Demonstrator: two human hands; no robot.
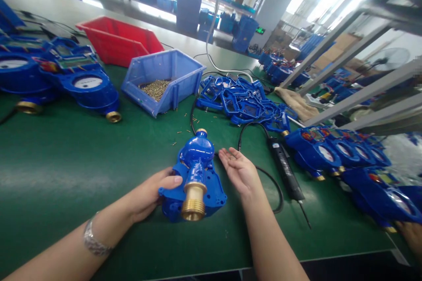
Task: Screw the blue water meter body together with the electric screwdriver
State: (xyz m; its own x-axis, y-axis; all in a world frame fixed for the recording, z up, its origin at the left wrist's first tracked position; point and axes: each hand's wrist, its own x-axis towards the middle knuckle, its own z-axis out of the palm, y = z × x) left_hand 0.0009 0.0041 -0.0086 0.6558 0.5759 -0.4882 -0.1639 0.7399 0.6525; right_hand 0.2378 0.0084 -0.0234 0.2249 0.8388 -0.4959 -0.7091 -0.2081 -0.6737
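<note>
A blue water meter (198, 153) with brass threaded ends lies face down on the green bench, its wide brass fitting pointing toward me. My left hand (158, 191) grips the left side of its blue housing, thumb on top. Just right of the meter, my right hand (240, 169) is turned palm up, with its fingers curled into a cup. Tiny brass-coloured screws seem to lie at those fingers; how many is too small to tell. A black electric screwdriver (286, 169) with a cable rests to the right of this hand.
Beyond the meter stands a blue bin (181, 83) of small brass screws, with a red bin (121, 41) behind it. Loose screws (194, 120) lie nearby. Blue plastic frames (244, 101) are heaped centre right. Other meters (87, 83) stand left and right. Another person's hand (410, 237) shows far right.
</note>
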